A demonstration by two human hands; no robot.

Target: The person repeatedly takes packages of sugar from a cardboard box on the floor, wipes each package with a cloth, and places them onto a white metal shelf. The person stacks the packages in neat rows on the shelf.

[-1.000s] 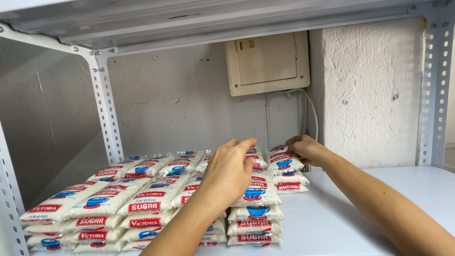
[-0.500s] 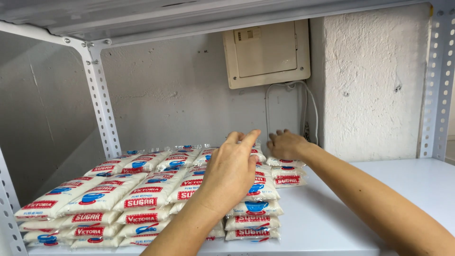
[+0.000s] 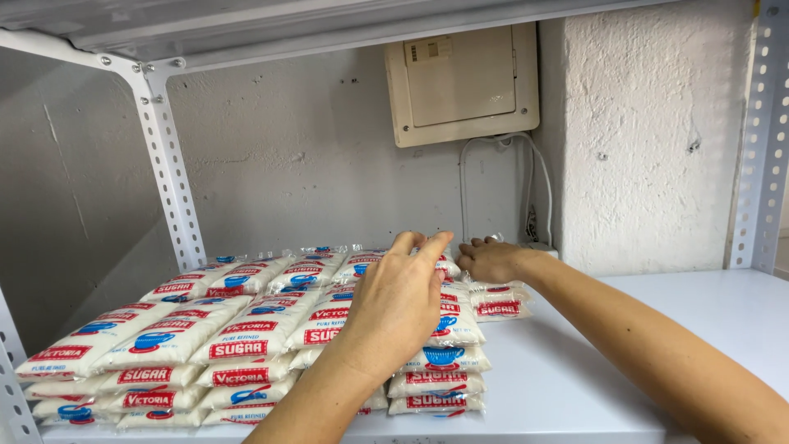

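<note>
Stacks of white sugar packets (image 3: 205,329) with red and blue print lie in rows on a white metal shelf (image 3: 674,312). My left hand (image 3: 399,300) rests flat on the top packets of the right-hand stack, fingers pointing to the back. My right hand (image 3: 491,260) reaches further back and presses its fingers on the rearmost packets (image 3: 497,300) near the wall. Neither hand has a packet lifted off the pile.
A perforated white upright (image 3: 168,173) stands at the back left, another upright (image 3: 760,140) at the right. A beige electrical box (image 3: 460,82) with white cables (image 3: 534,189) hangs on the wall behind the stacks. A rough white column (image 3: 649,140) stands to the right.
Both hands have shifted left and further toward the back of the stacks. The right hand moved from the outer right packets to the rearmost ones.
</note>
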